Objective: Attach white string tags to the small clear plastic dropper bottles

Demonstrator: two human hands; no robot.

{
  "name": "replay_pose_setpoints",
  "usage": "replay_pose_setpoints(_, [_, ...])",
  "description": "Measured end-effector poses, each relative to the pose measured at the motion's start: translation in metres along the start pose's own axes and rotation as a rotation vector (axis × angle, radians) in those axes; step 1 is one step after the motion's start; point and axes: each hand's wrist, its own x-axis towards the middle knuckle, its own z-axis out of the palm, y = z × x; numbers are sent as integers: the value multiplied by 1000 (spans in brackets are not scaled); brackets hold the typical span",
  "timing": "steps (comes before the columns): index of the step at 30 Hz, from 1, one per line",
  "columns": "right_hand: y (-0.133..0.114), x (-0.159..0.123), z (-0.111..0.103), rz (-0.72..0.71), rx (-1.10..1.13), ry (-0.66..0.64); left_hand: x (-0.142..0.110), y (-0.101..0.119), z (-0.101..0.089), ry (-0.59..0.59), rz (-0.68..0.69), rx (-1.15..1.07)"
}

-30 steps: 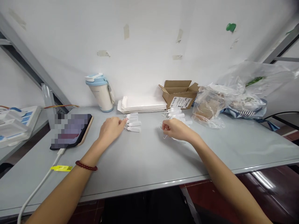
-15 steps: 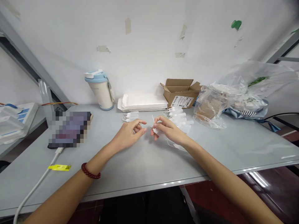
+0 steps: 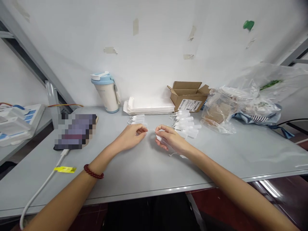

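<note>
My right hand (image 3: 173, 140) is closed round a small white-capped tube (image 3: 158, 138) above the middle of the table; its white end shows between the fingers. A short way to the left, my left hand (image 3: 128, 138) has its fingers curled and its thumb tip close to the index fingertip. Whether anything thin is pinched there I cannot make out. Behind my right hand lies a pile of translucent white tubes (image 3: 185, 123) with strings. Several more tubes (image 3: 138, 119) with strings lie beyond my left hand. Another stringed piece (image 3: 182, 156) is partly hidden under my right wrist.
Flat white cartons (image 3: 150, 107) and an open cardboard box (image 3: 189, 99) stand by the wall. To the left are a blue-lidded cup (image 3: 106, 93) and a phone (image 3: 77, 131) with a white cable (image 3: 43, 184). Plastic bags (image 3: 218, 112) lie at the right.
The left thumb and index finger have drawn closer together. My right fingers have turned, and the white end of the tube now shows lower in them. The view has shifted slightly.
</note>
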Motion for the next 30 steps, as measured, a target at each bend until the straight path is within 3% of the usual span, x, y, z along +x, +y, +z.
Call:
replay_pose_setpoints(4, [-1,-1,2,24,-13,5,-2,10,0,-35,-3,-236])
replay_pose_setpoints(10, [-3,0,2,-13,-43,40,-3,16,-4,-97,-97,-383])
replay_pose_setpoints(17, [-1,1,0,-81,-168,93,-5,17,-1,-161,-104,-286])
replay_pose_setpoints(30, [-3,-1,-3,-69,-342,117,-1,19,-3,151,-144,-346])
